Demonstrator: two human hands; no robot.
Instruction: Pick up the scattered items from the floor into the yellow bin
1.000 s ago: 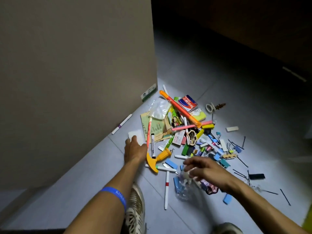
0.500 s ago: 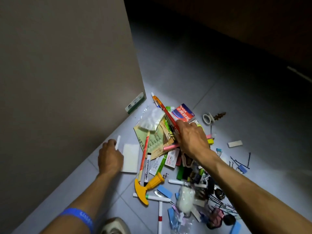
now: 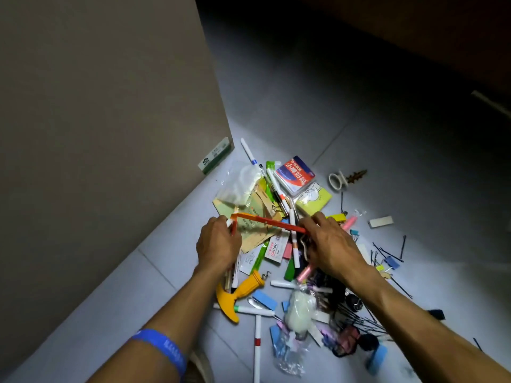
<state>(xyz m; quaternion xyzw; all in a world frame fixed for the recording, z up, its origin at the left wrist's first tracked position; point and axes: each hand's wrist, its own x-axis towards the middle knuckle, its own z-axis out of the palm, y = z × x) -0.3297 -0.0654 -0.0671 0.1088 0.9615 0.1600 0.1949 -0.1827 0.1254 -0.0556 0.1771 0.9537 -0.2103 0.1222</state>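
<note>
Our left hand [image 3: 218, 244] gripped pens, mostly hidden beneath it; our right hand [image 3: 329, 241] pinched the orange stick [image 3: 269, 221], its far end covered by fingers.

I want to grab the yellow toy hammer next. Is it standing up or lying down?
Lying down. The yellow hammer lies flat on the floor among the clutter, handle pointing up-right, head toward the person; neither hand touches it.

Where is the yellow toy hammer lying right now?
In the head view, the yellow toy hammer lies on the floor at the pile's near-left edge, just below the left hand.
</note>
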